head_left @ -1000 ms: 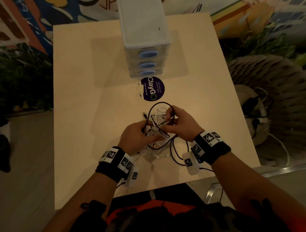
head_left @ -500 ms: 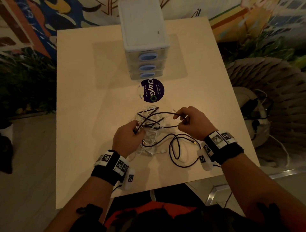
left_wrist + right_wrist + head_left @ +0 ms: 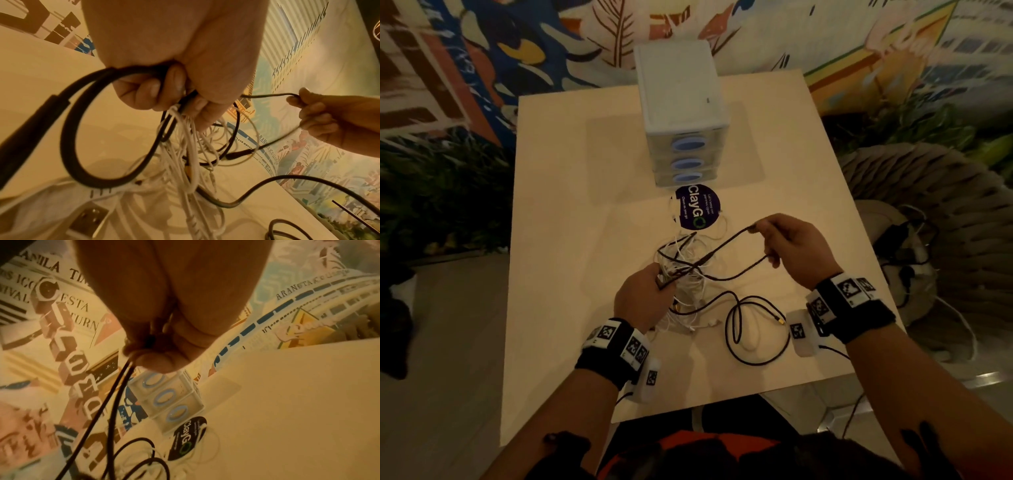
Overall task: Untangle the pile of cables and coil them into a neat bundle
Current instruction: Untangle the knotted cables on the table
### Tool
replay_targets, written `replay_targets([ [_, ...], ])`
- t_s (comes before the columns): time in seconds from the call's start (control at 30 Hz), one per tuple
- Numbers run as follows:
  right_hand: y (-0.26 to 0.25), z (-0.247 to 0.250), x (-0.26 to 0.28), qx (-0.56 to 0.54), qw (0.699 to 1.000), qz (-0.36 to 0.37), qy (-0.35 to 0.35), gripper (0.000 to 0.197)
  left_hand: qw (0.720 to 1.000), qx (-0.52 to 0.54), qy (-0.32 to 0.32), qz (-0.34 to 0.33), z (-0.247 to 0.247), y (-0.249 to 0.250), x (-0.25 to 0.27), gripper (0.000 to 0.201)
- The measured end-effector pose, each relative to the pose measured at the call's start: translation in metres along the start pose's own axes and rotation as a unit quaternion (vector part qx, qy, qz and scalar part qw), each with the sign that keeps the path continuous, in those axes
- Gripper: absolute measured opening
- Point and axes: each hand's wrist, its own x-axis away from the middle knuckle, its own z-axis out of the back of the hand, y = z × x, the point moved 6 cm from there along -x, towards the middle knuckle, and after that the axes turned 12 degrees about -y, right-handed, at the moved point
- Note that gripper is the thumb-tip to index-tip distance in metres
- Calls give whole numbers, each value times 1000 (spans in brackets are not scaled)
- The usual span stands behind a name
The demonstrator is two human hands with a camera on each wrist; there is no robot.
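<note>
A tangle of thin white cables [image 3: 690, 291] and black cables lies mid-table. My left hand [image 3: 643, 298] grips a bunch of them, white strands [image 3: 185, 146] and a thick black loop [image 3: 78, 162] hanging from its curled fingers. To the right and slightly farther back, my right hand [image 3: 791, 246] pinches a folded loop of black cable [image 3: 726, 243] lifted above the pile; the wrist view shows two black strands [image 3: 115, 394] running down from its fingertips. More of a black cable [image 3: 753, 332] lies coiled on the table near my right wrist, ending in a gold-tipped plug [image 3: 778, 320].
A white three-drawer box [image 3: 681, 113] with blue handles stands at the back centre of the light table [image 3: 571, 240]. A dark round sticker [image 3: 698, 210] sits just in front of it. The table's right edge borders a woven seat [image 3: 928, 205] holding other cords.
My right hand has pulled the black loop up and to the right, away from the left hand, stretching it out of the pile. The left hand stays gripping the tangle.
</note>
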Motion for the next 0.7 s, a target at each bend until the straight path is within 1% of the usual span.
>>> replay_targets([
  [0.03,-1,-1,-1,69,998,-8,-14,15,1000,-1,2,1,1,0,-1,17],
  [0.07,2,-5,-2,141,989,-30,-44,20,1000,0,6,3,2,0,-1,17],
  [0.1,8,-9,-3,205,973,-67,-85,31,1000,4,10,5,3,1,-1,17],
  [0.13,18,-14,-3,256,951,-113,-128,42,1000,6,13,7,4,2,0,18],
  [0.17,28,-18,-2,299,927,-154,-166,49,1000,8,16,10,5,3,1,19],
  [0.2,37,-21,0,331,905,-181,-195,50,1000,11,18,11,5,3,2,21],
  [0.23,43,-23,1,352,890,-197,-212,47,1000,14,18,12,6,3,3,21],
  [0.27,46,-23,1,359,886,-198,-217,42,1000,19,17,10,6,4,4,20],
  [0.3,45,-22,1,354,891,-189,-211,35,1000,26,14,5,7,5,5,19],
  [0.33,41,-20,0,341,905,-170,-190,26,999,33,10,-5,7,7,7,19],
  [0.37,34,-16,0,318,923,-145,-160,18,999,38,6,-16,8,9,9,20],
  [0.4,25,-13,-1,285,943,-115,-127,14,999,41,3,-24,9,11,11,22],
  [0.47,8,-5,0,193,977,-65,-68,21,999,47,0,-23,13,13,14,31],
  [0.5,-1,-2,1,147,987,-46,-50,25,998,53,2,-21,15,14,16,36],
  [0.57,-18,4,4,92,995,-5,-24,26,997,65,10,-29,23,17,19,42],
  [0.7,-51,17,11,91,992,83,18,21,995,76,30,-64,37,30,35,51],
])
